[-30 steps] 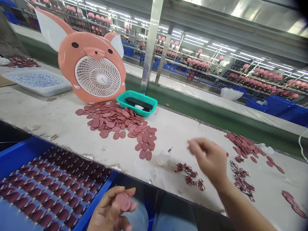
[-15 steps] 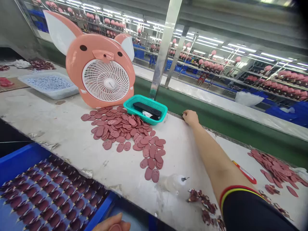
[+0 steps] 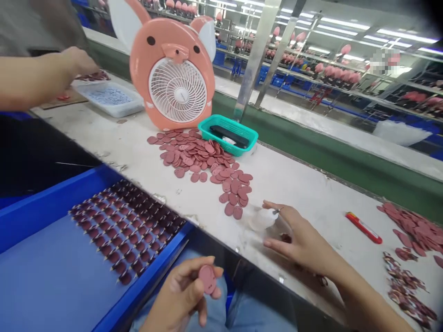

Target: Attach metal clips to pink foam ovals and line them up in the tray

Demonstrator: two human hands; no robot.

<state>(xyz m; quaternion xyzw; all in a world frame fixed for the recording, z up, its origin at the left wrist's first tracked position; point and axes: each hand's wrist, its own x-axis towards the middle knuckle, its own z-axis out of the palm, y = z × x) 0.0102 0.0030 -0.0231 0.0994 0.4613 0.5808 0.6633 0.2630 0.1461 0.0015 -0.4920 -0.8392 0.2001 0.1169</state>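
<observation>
My left hand [image 3: 183, 295] is low over my lap, shut on a pink oval disc [image 3: 207, 279] held between thumb and fingers. My right hand [image 3: 301, 242] rests on the white worktop with its fingers spread. Its fingertips are around a small clear squeeze bottle [image 3: 263, 219] with a thin metal tip, and I cannot see a firm grip on it. A loose heap of pink oval discs [image 3: 204, 161] lies further up the worktop [image 3: 294, 184].
A blue tray [image 3: 124, 226] with rows of dark red pieces sits at my left. Beyond stand a pig-shaped pink fan [image 3: 175, 74] and a teal basket [image 3: 230, 133]. A co-worker's hand [image 3: 79, 62] works over a white tub [image 3: 109, 99]. A red utility knife [image 3: 363, 227] and more pink pieces [image 3: 411, 226] lie right.
My right hand has come back from the far edge of the worktop to the bottle. My left hand has risen into view with the disc. A co-worker's arm has appeared at upper left.
</observation>
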